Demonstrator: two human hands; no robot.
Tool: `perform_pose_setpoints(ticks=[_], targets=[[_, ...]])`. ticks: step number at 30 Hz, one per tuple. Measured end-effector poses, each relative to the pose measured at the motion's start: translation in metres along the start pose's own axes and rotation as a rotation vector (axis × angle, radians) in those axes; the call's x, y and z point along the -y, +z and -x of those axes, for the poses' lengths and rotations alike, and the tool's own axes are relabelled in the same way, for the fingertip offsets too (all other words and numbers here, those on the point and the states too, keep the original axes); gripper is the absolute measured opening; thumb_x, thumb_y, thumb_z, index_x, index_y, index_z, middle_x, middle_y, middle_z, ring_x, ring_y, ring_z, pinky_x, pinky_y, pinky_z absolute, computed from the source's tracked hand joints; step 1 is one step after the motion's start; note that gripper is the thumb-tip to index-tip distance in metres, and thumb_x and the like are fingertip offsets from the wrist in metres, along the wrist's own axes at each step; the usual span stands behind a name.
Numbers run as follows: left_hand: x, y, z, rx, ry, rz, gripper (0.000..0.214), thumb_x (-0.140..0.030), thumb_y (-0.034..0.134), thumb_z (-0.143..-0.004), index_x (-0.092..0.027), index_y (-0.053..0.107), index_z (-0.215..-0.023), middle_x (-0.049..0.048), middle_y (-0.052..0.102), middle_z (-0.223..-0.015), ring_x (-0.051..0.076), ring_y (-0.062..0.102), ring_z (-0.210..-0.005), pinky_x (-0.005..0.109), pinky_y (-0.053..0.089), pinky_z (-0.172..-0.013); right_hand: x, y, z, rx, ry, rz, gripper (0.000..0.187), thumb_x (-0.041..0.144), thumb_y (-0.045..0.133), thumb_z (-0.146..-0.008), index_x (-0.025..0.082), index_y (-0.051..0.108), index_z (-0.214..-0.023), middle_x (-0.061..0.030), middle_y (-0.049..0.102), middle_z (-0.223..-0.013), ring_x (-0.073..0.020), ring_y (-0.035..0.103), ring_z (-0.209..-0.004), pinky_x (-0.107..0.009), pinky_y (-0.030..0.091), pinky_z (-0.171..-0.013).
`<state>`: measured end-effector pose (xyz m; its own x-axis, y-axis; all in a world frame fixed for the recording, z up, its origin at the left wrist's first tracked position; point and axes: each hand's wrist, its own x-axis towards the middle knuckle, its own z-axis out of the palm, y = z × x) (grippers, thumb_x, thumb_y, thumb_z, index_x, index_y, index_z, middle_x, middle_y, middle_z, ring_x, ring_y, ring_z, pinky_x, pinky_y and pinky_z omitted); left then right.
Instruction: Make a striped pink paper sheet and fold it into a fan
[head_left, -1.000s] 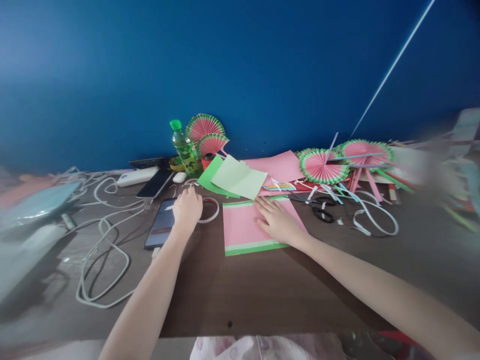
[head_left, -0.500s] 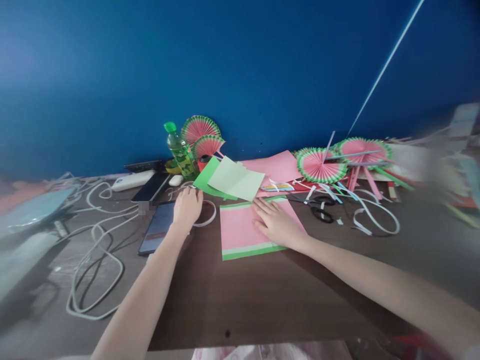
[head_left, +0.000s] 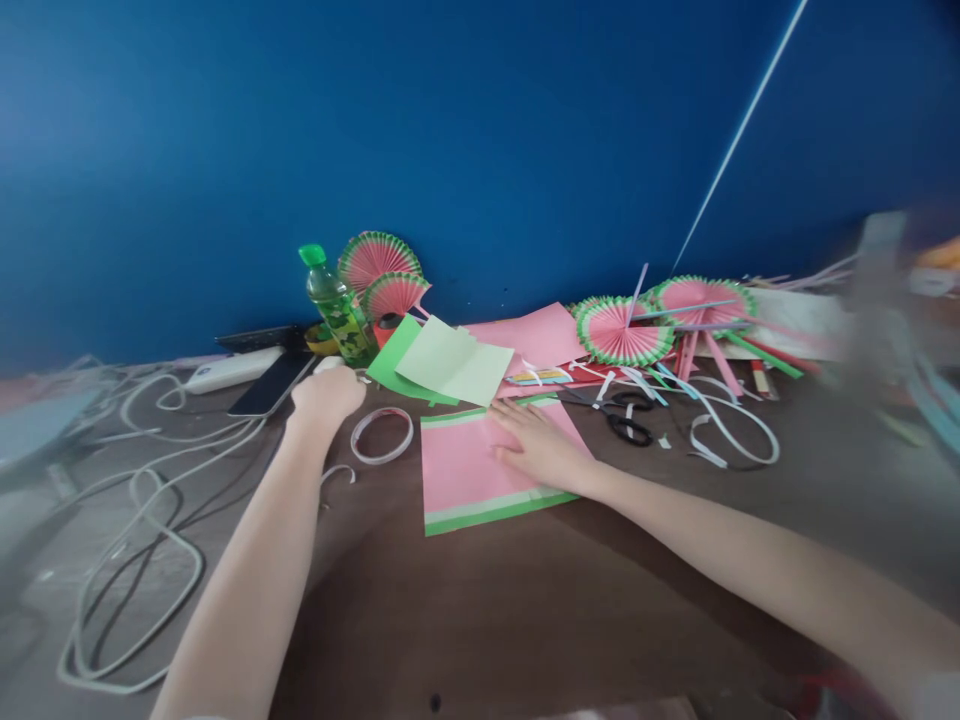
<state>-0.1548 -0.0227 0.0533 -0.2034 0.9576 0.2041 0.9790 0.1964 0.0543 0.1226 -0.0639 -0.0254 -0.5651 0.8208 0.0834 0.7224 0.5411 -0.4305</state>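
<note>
My right hand [head_left: 541,447] lies flat, fingers stretched out, on a pink paper sheet [head_left: 457,475] with light and dark green strips along two edges. My left hand [head_left: 328,393] is farther out to the left, fingers curled under and hidden. A small white rounded case [head_left: 328,365] shows just beyond its knuckles. What the left fingers hold, if anything, cannot be seen. Right of that wrist lie a white tape roll [head_left: 382,436] and a short white curl. Pale green paper [head_left: 456,362] rests over bright green paper [head_left: 390,360], behind the pink sheet.
Black scissors [head_left: 628,418] and paper scraps lie right of the sheet. Pink-green pleated fans [head_left: 626,332] and more pink paper [head_left: 544,338] are along the blue wall. A green-capped bottle [head_left: 341,312] stands at back left, near a black slab [head_left: 271,385] and looping white cables [head_left: 199,575].
My left hand has moved left and curled its fingers. The dark phone beside it is gone from its former spot. The view has turned slightly right; my right hand stays on the sheet.
</note>
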Motion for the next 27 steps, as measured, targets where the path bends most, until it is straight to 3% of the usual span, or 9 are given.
perform_pose_setpoints(ticks=[2, 4, 6, 8, 10, 13, 17, 23, 27], targets=[[-0.009, -0.019, 0.005, 0.033, -0.076, -0.141, 0.024, -0.027, 0.044, -0.071, -0.014, 0.064, -0.073, 0.0174, 0.067, -0.086, 0.034, 0.060, -0.088, 0.040, 0.045, -0.069, 0.000, -0.005, -0.001, 0.039, 0.004, -0.046, 0.063, 0.042, 0.048, -0.082, 0.011, 0.036, -0.135, -0.0110, 0.025, -0.146, -0.0249, 0.018, -0.135, -0.044, 0.018, -0.109], [-0.025, -0.032, 0.014, 0.094, 0.034, -0.092, 0.024, -0.027, 0.041, -0.073, -0.018, 0.063, -0.068, 0.0109, 0.068, -0.080, 0.029, 0.062, -0.082, 0.035, 0.044, -0.068, -0.001, -0.010, -0.002, 0.054, -0.048, -0.101, 0.059, 0.040, 0.054, -0.079, 0.014, 0.043, -0.131, -0.0111, 0.029, -0.145, -0.0252, 0.022, -0.134, -0.043, 0.021, -0.108], [-0.045, -0.035, 0.025, 0.273, 0.209, 0.072, 0.025, -0.032, 0.042, -0.074, -0.020, 0.063, -0.067, 0.0048, 0.068, -0.074, 0.023, 0.062, -0.074, 0.030, 0.044, -0.065, -0.001, -0.013, -0.002, 0.052, -0.150, -0.168, 0.052, 0.037, 0.059, -0.076, 0.017, 0.050, -0.123, -0.0105, 0.035, -0.141, -0.0239, 0.031, -0.130, -0.039, 0.028, -0.105], [-0.065, -0.027, 0.036, 0.425, 0.425, 0.244, 0.025, -0.033, 0.042, -0.076, -0.020, 0.064, -0.075, 0.0020, 0.069, -0.084, 0.019, 0.061, -0.078, 0.027, 0.044, -0.070, -0.003, -0.015, -0.003, 0.013, -0.238, -0.217, 0.039, 0.031, 0.061, -0.075, 0.019, 0.058, -0.111, -0.0100, 0.048, -0.129, -0.0214, 0.045, -0.119, -0.035, 0.035, -0.099], [-0.081, -0.011, 0.046, 0.449, 0.603, 0.343, 0.028, -0.031, 0.043, -0.077, -0.020, 0.063, -0.092, 0.0023, 0.067, -0.098, 0.019, 0.060, -0.088, 0.026, 0.043, -0.078, -0.006, -0.019, -0.004, -0.105, -0.227, -0.212, 0.019, 0.023, 0.058, -0.076, 0.018, 0.063, -0.094, -0.0079, 0.059, -0.107, -0.0184, 0.055, -0.102, -0.032, 0.041, -0.091], [-0.092, 0.015, 0.053, 0.437, 0.765, 0.340, 0.041, -0.025, 0.044, -0.078, -0.024, 0.053, -0.119, 0.0056, 0.057, -0.119, 0.022, 0.054, -0.105, 0.031, 0.039, -0.090, -0.017, -0.030, -0.006, -0.290, 0.010, -0.087, 0.010, 0.020, 0.052, -0.079, 0.018, 0.061, -0.082, -0.0067, 0.059, -0.094, -0.0194, 0.056, -0.092, -0.032, 0.044, -0.078], [-0.087, 0.040, 0.049, 0.356, 0.732, 0.318, 0.050, -0.036, 0.040, -0.084, -0.019, 0.039, -0.131, 0.0104, 0.046, -0.133, 0.026, 0.040, -0.123, 0.037, 0.032, -0.099, -0.039, -0.048, -0.007, -0.184, 0.262, 0.097, 0.030, 0.036, 0.059, -0.074, 0.017, 0.055, -0.096, -0.0095, 0.055, -0.103, -0.0256, 0.055, -0.097, -0.036, 0.044, -0.076], [-0.082, 0.054, 0.040, 0.276, 0.544, 0.282, 0.054, -0.040, 0.031, -0.089, -0.011, 0.030, -0.135, 0.0154, 0.028, -0.144, 0.025, 0.021, -0.134, 0.038, 0.022, -0.106, -0.053, -0.052, -0.008, -0.015, 0.108, 0.078, 0.050, 0.043, 0.066, -0.066, 0.019, 0.054, -0.108, -0.0104, 0.047, -0.120, -0.0270, 0.048, -0.110, -0.037, 0.041, -0.088], [-0.088, 0.049, 0.043, 0.157, 0.640, 0.329, 0.036, -0.030, 0.037, -0.087, -0.013, 0.052, -0.113, 0.0140, 0.050, -0.125, 0.024, 0.043, -0.120, 0.036, 0.031, -0.100, -0.050, -0.045, -0.009, -0.004, -0.005, 0.024, 0.060, 0.042, 0.069, -0.063, 0.018, 0.053, -0.116, -0.0116, 0.047, -0.121, -0.0279, 0.041, -0.118, -0.039, 0.037, -0.095]])
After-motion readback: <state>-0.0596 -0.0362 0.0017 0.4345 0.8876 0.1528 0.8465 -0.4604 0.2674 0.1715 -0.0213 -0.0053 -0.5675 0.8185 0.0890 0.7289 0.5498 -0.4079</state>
